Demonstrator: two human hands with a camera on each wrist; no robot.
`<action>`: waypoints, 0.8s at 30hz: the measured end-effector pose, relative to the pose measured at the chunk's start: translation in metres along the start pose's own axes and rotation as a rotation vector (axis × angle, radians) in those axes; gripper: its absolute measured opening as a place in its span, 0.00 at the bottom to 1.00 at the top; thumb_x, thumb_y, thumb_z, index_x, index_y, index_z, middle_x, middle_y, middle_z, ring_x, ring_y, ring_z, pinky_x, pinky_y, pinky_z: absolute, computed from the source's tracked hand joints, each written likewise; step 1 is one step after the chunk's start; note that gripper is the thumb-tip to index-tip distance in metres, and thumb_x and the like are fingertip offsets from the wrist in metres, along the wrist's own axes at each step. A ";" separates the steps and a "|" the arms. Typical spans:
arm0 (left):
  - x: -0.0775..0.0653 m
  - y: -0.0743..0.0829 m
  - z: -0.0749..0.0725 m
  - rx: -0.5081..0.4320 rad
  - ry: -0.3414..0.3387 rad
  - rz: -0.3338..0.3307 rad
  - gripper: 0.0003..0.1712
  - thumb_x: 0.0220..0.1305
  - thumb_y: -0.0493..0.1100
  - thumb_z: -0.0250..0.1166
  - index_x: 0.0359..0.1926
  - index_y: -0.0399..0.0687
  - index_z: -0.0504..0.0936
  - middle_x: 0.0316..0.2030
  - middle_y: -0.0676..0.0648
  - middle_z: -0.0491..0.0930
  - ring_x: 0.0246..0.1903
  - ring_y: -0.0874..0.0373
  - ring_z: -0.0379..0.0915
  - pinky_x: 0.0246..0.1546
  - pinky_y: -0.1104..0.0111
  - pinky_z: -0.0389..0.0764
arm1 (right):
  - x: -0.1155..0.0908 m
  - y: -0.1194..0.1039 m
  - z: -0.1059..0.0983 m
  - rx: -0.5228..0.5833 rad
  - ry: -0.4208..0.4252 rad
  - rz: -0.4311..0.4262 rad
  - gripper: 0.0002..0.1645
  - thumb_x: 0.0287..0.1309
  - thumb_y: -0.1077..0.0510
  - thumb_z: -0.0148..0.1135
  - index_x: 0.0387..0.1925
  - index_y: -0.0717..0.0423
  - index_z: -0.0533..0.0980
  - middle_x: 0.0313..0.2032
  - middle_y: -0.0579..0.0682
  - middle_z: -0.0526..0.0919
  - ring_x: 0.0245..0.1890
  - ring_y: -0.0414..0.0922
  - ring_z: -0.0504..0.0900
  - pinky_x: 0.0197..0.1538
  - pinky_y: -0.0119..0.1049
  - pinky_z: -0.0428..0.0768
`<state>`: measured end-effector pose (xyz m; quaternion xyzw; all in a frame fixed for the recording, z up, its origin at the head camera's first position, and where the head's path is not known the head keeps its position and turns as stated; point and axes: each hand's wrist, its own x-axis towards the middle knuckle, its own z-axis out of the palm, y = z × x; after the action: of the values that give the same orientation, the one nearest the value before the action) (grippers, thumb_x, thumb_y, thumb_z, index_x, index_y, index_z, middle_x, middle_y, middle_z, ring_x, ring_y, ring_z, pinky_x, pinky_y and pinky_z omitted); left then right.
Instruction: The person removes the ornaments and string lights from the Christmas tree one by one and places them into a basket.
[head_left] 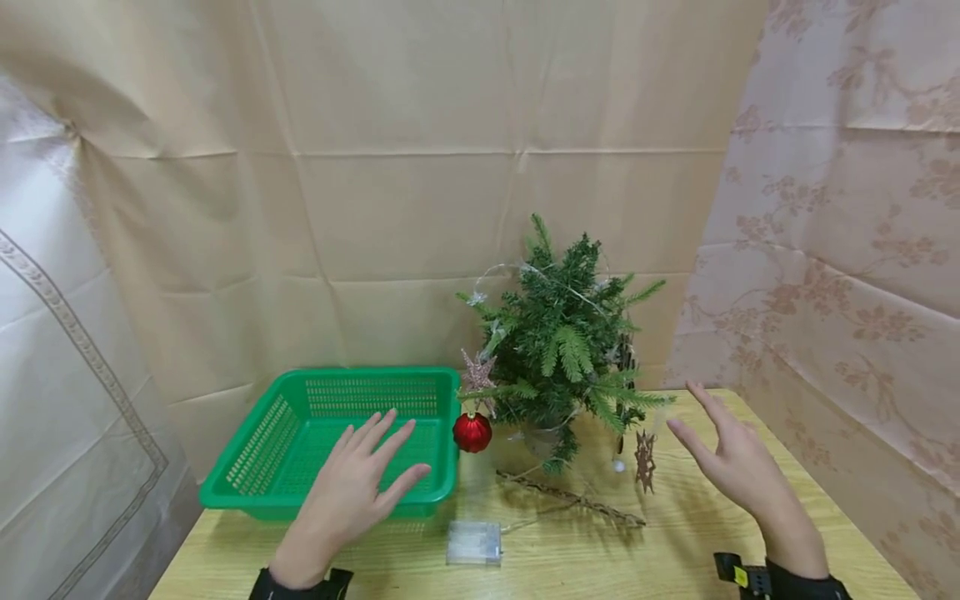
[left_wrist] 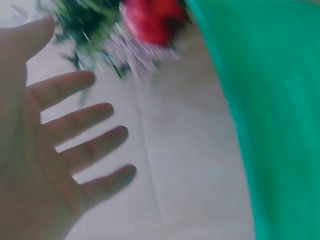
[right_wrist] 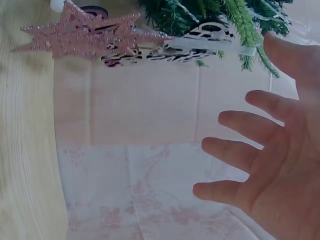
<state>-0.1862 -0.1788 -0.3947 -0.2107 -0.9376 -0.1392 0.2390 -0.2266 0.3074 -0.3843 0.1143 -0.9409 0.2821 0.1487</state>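
Observation:
A small Christmas tree (head_left: 562, 350) stands toward the back of the table, hung with ornaments. On its left side are a red ball ornament (head_left: 472, 432) and a pink glitter star (head_left: 478, 377); another star (head_left: 645, 461) hangs low on its right, seen as pink glitter star (right_wrist: 90, 37) in the right wrist view. My left hand (head_left: 356, 483), fingers spread and holding nothing, is over the near right part of a green plastic basket (head_left: 258, 502). To the right of the tree my right hand (head_left: 738, 462) is raised with its fingers extended, nothing in it.
A clear battery box (head_left: 474, 543) lies near the front of the wooden table (head_left: 397, 575), its wire running toward the tree. Behind it lies a thin brown twig-like strip (head_left: 573, 498). Beige cloth (head_left: 405, 208) hangs behind, and floral cloth (head_left: 847, 250) on the right.

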 end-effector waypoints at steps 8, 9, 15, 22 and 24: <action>0.052 0.087 0.020 -0.298 0.212 0.374 0.27 0.73 0.56 0.63 0.65 0.49 0.78 0.59 0.48 0.79 0.53 0.58 0.78 0.53 0.63 0.80 | 0.001 -0.005 0.012 0.089 0.210 -0.072 0.39 0.73 0.48 0.60 0.76 0.60 0.61 0.66 0.70 0.70 0.38 0.59 0.86 0.43 0.57 0.81; 0.058 0.101 0.024 -0.350 0.201 0.395 0.26 0.73 0.55 0.64 0.65 0.49 0.78 0.59 0.49 0.79 0.52 0.60 0.78 0.53 0.66 0.80 | 0.002 -0.006 0.013 0.110 0.222 -0.080 0.37 0.73 0.49 0.61 0.75 0.60 0.62 0.66 0.69 0.71 0.49 0.62 0.83 0.51 0.56 0.80; 0.078 0.161 0.056 -0.560 0.101 0.383 0.25 0.75 0.52 0.62 0.66 0.46 0.75 0.59 0.49 0.79 0.50 0.65 0.78 0.56 0.74 0.75 | 0.005 -0.007 0.019 0.262 0.236 -0.131 0.33 0.73 0.56 0.61 0.74 0.58 0.65 0.64 0.63 0.76 0.61 0.56 0.77 0.53 0.13 0.68; 0.088 0.197 0.090 -0.624 -0.079 0.191 0.30 0.75 0.55 0.60 0.69 0.44 0.73 0.61 0.47 0.77 0.58 0.59 0.76 0.56 0.70 0.76 | 0.004 -0.005 0.022 0.340 0.232 -0.158 0.32 0.72 0.60 0.61 0.74 0.57 0.65 0.62 0.61 0.77 0.55 0.27 0.75 0.50 0.16 0.73; 0.091 0.204 0.099 -0.633 -0.138 0.124 0.31 0.74 0.56 0.61 0.69 0.44 0.73 0.62 0.47 0.77 0.60 0.57 0.75 0.57 0.67 0.77 | 0.003 -0.005 0.023 0.385 0.213 -0.151 0.34 0.72 0.60 0.60 0.75 0.57 0.63 0.63 0.62 0.77 0.55 0.25 0.74 0.50 0.17 0.74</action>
<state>-0.2033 0.0651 -0.3992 -0.3401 -0.8472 -0.3941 0.1058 -0.2331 0.2899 -0.3985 0.1803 -0.8374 0.4550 0.2433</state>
